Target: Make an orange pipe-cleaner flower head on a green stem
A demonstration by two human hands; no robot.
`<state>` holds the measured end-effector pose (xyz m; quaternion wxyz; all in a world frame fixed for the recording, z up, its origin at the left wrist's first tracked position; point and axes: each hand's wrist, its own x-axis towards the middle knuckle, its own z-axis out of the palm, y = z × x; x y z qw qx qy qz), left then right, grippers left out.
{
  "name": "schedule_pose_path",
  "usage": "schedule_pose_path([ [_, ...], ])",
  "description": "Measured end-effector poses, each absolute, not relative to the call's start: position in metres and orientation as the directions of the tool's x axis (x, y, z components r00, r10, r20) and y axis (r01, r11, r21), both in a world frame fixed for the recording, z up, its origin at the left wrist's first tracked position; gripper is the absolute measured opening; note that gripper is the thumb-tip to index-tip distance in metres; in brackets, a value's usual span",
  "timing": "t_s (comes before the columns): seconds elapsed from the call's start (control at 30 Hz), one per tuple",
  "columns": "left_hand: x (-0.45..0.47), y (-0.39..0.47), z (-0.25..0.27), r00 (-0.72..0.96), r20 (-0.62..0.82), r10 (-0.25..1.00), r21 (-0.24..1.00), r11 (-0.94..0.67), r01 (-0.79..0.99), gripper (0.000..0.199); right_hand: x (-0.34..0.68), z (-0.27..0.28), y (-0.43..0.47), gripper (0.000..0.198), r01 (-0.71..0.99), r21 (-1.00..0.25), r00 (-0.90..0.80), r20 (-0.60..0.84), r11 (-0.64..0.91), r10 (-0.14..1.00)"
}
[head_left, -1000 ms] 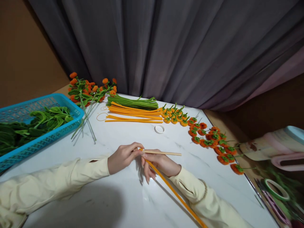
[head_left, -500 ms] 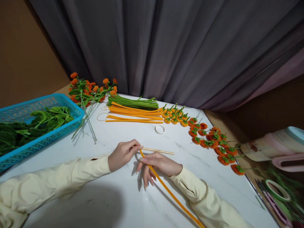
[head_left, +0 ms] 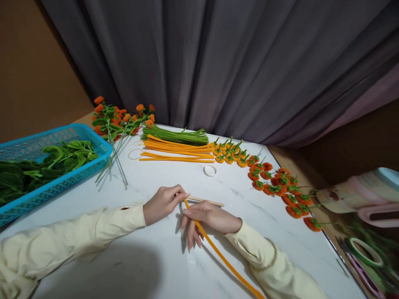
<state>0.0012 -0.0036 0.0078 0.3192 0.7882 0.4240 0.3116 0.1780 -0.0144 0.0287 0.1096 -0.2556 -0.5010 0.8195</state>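
My left hand [head_left: 163, 204] pinches a thin wooden stick [head_left: 207, 201] together with the end of an orange pipe cleaner [head_left: 222, 255]. The stick points to the right, past my right hand [head_left: 212, 218]. Thumb and forefinger of that hand close on the pipe cleaner a little below the stick, while its other fingers hang loose. From there the pipe cleaner runs down to the lower right, over the white tabletop [head_left: 174, 265]. Whether it is wrapped around the stick is hidden by my left fingertips.
Orange pipe cleaners [head_left: 181, 146] and green ones [head_left: 174, 135] lie at the back, near a white ring [head_left: 210, 170]. Fuzzy flower heads [head_left: 277, 180] line the right. A blue basket [head_left: 102, 155] holds green leaves. Flower stems [head_left: 116, 124], green tape [head_left: 364, 252] and a large cup [head_left: 358, 189] lie around.
The stick has tilted slightly, its free end dropping and shifting left. Both hands stay nearly in place, with the pipe cleaner still between them.
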Motion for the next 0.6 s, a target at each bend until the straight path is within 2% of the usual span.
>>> schedule_pose_path([
  [0.13, 0.0, -0.003, 0.009, 0.505, 0.178, 0.844, 0.791, -0.428, 0.437, 0.026, 0.176, 0.038, -0.018, 0.039, 0.123, -0.858, -0.838, -0.359, -0.498, 0.41],
  [0.37, -0.003, 0.0, 0.009, 0.669, 0.135, 0.731, 0.849, -0.433, 0.302, 0.03, 0.188, 0.048, -0.011, 0.034, 0.187, -0.806, -0.866, -0.405, -0.561, 0.293],
  [0.5, -0.004, 0.003, 0.011, 0.717, 0.078, 0.692, 0.89, -0.373, 0.263, 0.028, 0.196, 0.04, -0.003, 0.03, 0.159, -0.802, -0.859, -0.4, -0.576, 0.319],
  [0.6, -0.004, 0.003, 0.012, 0.732, 0.002, 0.681, 0.942, -0.247, 0.227, 0.029, 0.199, 0.03, 0.001, 0.028, 0.101, -0.81, -0.863, -0.36, -0.578, 0.353],
])
